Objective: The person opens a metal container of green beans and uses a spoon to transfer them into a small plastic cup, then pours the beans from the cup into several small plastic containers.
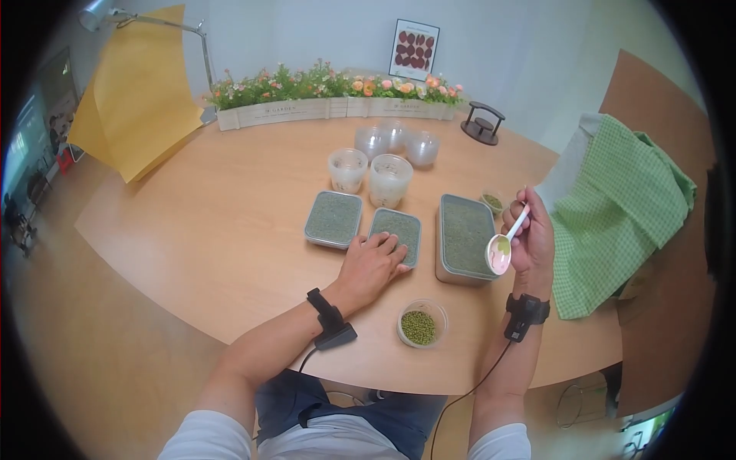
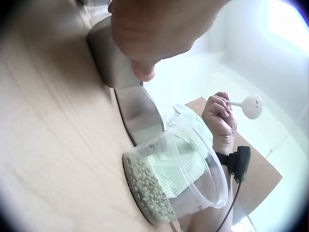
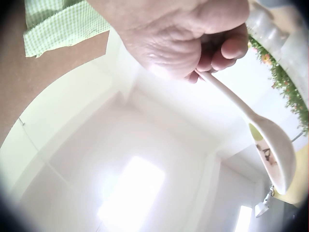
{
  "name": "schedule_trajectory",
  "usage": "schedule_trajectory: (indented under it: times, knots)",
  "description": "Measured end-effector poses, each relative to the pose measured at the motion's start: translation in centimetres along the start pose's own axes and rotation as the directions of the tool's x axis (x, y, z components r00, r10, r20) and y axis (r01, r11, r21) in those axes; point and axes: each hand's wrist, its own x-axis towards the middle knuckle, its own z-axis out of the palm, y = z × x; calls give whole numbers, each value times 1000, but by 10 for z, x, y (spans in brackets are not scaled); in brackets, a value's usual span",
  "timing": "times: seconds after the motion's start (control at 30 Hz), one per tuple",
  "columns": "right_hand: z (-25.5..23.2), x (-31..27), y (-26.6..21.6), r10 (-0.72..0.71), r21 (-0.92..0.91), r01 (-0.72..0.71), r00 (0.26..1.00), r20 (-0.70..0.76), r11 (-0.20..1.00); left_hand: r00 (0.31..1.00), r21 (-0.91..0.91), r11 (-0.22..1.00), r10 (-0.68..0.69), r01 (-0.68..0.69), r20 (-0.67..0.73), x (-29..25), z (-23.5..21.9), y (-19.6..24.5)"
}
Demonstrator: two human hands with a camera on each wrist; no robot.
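The right hand [image 1: 533, 238] grips the handle of a white spoon [image 1: 500, 254] with a pink and green bowl, raised above the right side of the large lidded container [image 1: 466, 234]. In the right wrist view the fingers curl round the end of the spoon's handle [image 3: 231, 96]. The left hand [image 1: 366, 270] rests with spread fingers on the lid of a smaller rectangular container [image 1: 397, 230]. A clear round tub [image 1: 422, 323] holding green beans [image 1: 418, 328] stands near the table's front edge; the left wrist view shows the beans [image 2: 149, 188] low in it.
Another lidded container [image 1: 333, 218] stands at the left. Behind are two white tubs [image 1: 389, 180], several clear cups [image 1: 422, 148], flower boxes [image 1: 284, 112] and a dark stand [image 1: 481, 126]. A small cup of beans [image 1: 492, 202] sits beside the large container; green checked cloth [image 1: 621, 222] hangs at the right.
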Motion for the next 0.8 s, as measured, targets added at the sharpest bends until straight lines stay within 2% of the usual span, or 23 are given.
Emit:
schedule_trajectory:
  times: [0.03,0.07,0.13,0.2,0.23,0.27,0.33,0.4,0.5,0.57,0.73,0.8]
  knots:
    - [-1,1,1,-11,-41,9,999,-49,999,1000,-1,1000,-2,2,7,2,-3,0]
    - [-2,0,2,-6,-39,4,998,-55,999,999,-76,996,-37,38,15,3,-6,0]
    - [-1,0,3,-12,-159,-9,991,-133,987,997,-155,985,-69,72,25,4,-8,0]
    - [0,-1,1,-10,-192,-17,991,-135,981,997,-175,984,-55,44,-59,2,-9,-3]
    - [1,-1,1,-4,-220,-25,991,-132,975,997,-177,983,-58,46,-59,1,-7,-6]
    - [2,0,1,-1,-220,-28,991,-133,975,992,-246,969,-66,38,-107,0,-6,-10]
    - [3,-1,3,28,-349,-69,992,-120,935,986,-313,950,-72,22,-149,-2,-6,-15]
    - [5,0,5,33,-401,-70,995,-99,913,961,-404,914,-143,36,-238,-3,-13,-13]
    - [5,-1,12,55,-504,-81,996,-66,860,936,-425,905,-177,32,-305,-5,-7,-15]
    - [7,-1,15,67,-548,-85,996,-53,832,931,-418,907,-185,40,-313,-5,-6,-14]
    - [10,-1,24,250,-640,-178,968,24,747,927,-403,913,-201,60,-317,-5,-9,-12]
    - [14,-1,30,284,-646,-191,958,41,739,913,-443,890,-262,103,-314,-6,-8,-13]
